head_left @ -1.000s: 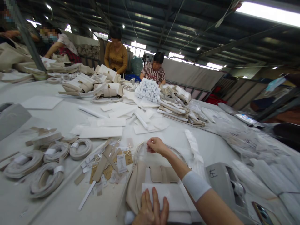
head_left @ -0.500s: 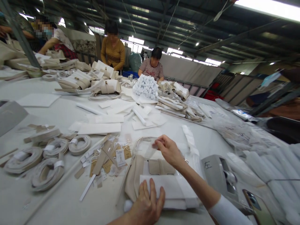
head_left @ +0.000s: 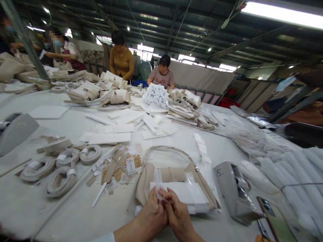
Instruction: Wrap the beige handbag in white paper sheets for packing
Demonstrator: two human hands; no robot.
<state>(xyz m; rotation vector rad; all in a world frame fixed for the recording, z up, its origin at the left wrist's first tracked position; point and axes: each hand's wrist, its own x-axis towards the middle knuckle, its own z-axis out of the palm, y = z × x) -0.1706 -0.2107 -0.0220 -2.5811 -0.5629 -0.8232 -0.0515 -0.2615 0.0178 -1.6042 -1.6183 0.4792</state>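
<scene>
A beige handbag [head_left: 145, 185] lies on the table before me, its strap arched toward the far side. A white sheet [head_left: 194, 195] covers the lower front of the bag. One strip of clear tape [head_left: 158, 176] runs down over the flap to my fingertips; a second clear strip [head_left: 189, 178] crosses the sheet's upper edge farther right. My left hand [head_left: 153, 210] and my right hand [head_left: 176, 208] meet at the lower end of the first strip, fingers closed and pressed together on it. The strip's end is hidden beneath the fingers.
Left of the bag are rolled straps [head_left: 60, 181] and a heap of tags [head_left: 118, 168]. A grey tape dispenser [head_left: 227, 188] and a phone [head_left: 277, 215] lie on the right; another dispenser [head_left: 19, 131] stands far left. Several co-workers stand behind piled bags [head_left: 116, 95].
My right hand has come down and left, from above the strap to the bag's front, bringing the clear strip. My left hand has gone from lying flat on the sheet to closed beside it.
</scene>
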